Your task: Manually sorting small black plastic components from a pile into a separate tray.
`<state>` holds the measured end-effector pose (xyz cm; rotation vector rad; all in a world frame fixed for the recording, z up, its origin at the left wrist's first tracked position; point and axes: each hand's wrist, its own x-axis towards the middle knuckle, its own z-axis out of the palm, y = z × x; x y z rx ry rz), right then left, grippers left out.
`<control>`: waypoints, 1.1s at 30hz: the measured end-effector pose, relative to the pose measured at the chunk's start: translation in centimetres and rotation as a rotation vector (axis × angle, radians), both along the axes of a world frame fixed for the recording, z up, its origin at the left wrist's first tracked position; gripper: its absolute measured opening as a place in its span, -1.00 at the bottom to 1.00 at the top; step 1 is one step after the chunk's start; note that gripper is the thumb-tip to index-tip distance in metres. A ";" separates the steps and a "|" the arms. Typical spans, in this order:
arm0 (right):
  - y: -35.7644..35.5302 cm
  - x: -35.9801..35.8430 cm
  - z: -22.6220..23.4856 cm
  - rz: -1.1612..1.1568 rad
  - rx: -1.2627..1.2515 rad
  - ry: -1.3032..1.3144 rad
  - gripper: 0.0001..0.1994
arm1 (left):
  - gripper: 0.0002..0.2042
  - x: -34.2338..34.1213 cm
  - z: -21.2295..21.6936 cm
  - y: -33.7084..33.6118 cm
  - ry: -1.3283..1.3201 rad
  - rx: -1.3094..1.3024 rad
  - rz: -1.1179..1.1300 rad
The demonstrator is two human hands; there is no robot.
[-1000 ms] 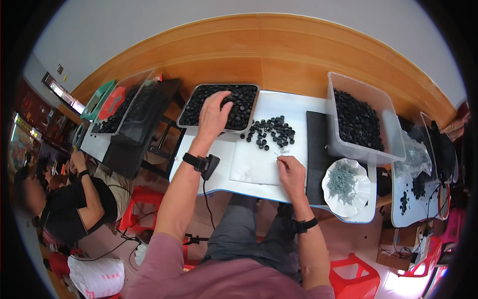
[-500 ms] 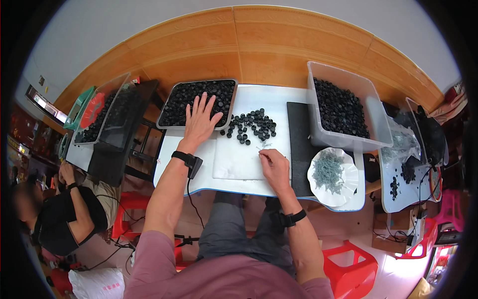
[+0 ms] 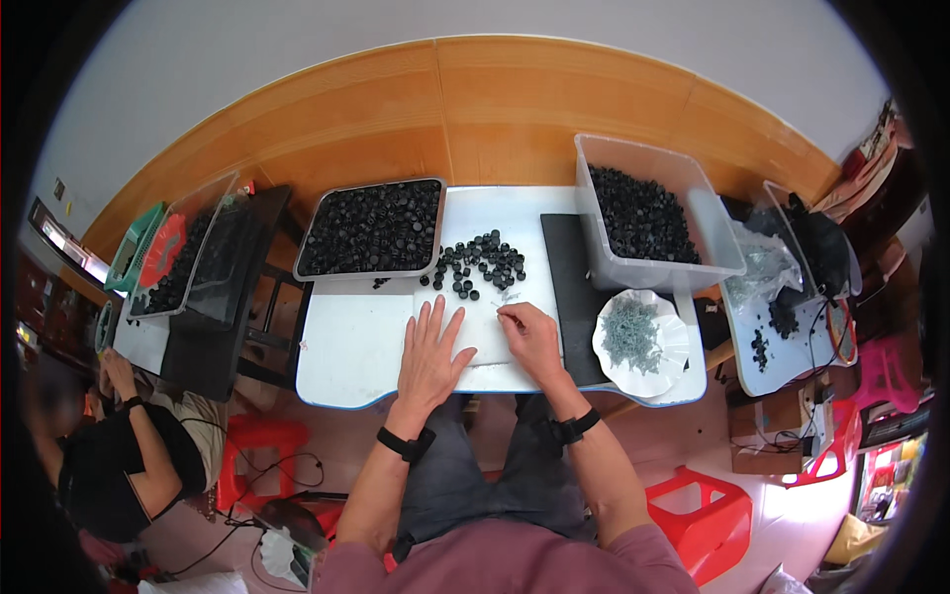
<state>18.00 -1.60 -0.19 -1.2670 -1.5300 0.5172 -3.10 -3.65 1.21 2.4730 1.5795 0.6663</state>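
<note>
My left hand (image 3: pixel 431 354) lies spread over the near part of the white work surface, its fingers apart and holding nothing. To its right, my right hand (image 3: pixel 531 341) has thumb and forefinger pinched together; whatever is between them is too small to make out. Just beyond both hands lies a loose group of small round black caps (image 3: pixel 495 259). A few tiny grey-green bits (image 3: pixel 510 295) are scattered between the caps and my right hand. A metal tray (image 3: pixel 441 223) full of similar black caps stands at the back left of the table.
At the back right, a translucent bin (image 3: pixel 712 252) of small black parts stands partly on a black mat (image 3: pixel 569 297). A white fluted dish (image 3: pixel 676 342) holds a heap of grey-green bits. A person (image 3: pixel 134 465) sits at the left; a red stool (image 3: pixel 698 525) stands at lower right.
My left hand has left the tray of caps and come back toward me, near my right hand. My right hand stays pinched at about the same spot. The view has shifted slightly.
</note>
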 end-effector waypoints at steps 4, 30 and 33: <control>-0.1 -0.4 0.1 0.010 0.004 -0.008 -0.90 | -0.44 -0.4 -0.9 0.4 -0.052 -0.021 0.060; 0.3 -0.5 -0.4 -0.219 0.114 -0.242 -0.88 | -0.50 -0.9 -2.4 0.4 -0.143 0.099 0.080; 0.0 -0.3 -1.0 -0.211 0.125 -0.295 -0.90 | -0.50 -0.6 -2.6 0.2 -0.151 0.091 0.080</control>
